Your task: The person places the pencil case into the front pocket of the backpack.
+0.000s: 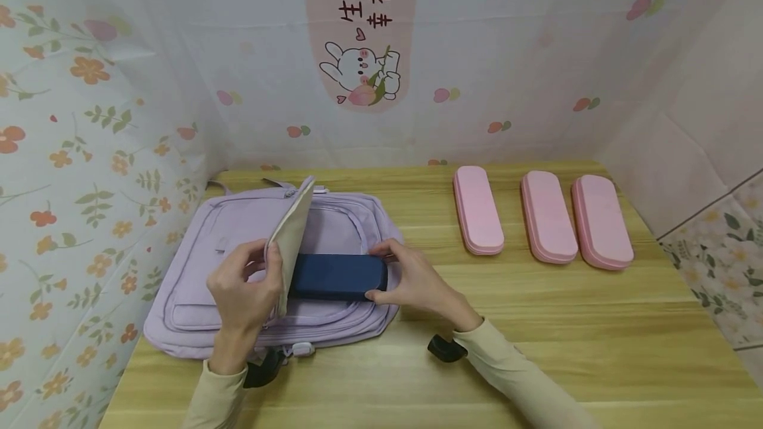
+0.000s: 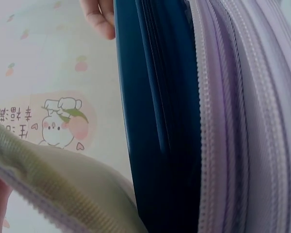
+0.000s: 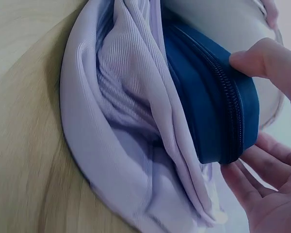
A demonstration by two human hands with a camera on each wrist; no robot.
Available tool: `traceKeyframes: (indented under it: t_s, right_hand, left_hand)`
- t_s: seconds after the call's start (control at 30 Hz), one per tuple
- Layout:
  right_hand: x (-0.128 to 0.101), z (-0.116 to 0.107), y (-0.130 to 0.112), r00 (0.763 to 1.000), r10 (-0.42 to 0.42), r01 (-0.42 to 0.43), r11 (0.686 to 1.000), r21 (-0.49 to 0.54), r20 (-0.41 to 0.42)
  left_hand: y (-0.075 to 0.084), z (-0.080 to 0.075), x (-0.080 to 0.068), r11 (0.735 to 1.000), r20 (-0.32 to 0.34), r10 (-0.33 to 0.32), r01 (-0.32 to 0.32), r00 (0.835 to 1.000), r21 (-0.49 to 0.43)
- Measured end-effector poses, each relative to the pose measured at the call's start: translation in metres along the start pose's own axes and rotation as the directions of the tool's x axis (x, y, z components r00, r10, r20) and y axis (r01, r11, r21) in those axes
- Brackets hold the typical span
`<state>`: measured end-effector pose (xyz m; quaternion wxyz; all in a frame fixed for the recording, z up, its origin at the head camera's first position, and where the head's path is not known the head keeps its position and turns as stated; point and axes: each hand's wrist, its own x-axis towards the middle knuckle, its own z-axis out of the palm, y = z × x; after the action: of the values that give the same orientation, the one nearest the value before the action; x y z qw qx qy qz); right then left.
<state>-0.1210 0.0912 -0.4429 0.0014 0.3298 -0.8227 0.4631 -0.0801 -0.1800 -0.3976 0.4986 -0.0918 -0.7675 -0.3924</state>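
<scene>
Floral-papered walls enclose a wooden table (image 1: 536, 323). Right hand (image 1: 411, 280) clasps the end of a navy case (image 1: 336, 277), thumb and fingers around it, the case lying half inside a lilac backpack (image 1: 238, 243). Left hand (image 1: 244, 290) pinches the front flap (image 1: 292, 237) upright. Recommend keeping the flap high and the case level, clear of the zipper teeth. Three pink cases (image 1: 545, 217) lie well apart.

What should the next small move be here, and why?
Probably the right hand pushes the navy case further left into the lilac backpack: the left hand holds the flap lifted, and the case's right end sticks out of the opening.
</scene>
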Motion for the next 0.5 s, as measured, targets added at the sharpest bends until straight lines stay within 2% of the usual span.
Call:
traceKeyframes:
  t_s: [0.17, 0.5]
  right_hand:
    - [0.009, 0.01, -0.005, 1.0, -0.002, 0.001, 0.999, 0.04, 0.024]
    - [0.025, 0.029, -0.014, 0.997, 0.009, -0.012, 0.999, 0.034, 0.08]
  left_hand:
    - [0.001, 0.0, -0.001, 1.0, -0.015, -0.01, 0.009, 1.0, -0.014]
    - [0.001, 0.001, -0.002, 0.998, -0.023, -0.037, 0.036, 0.999, -0.054]
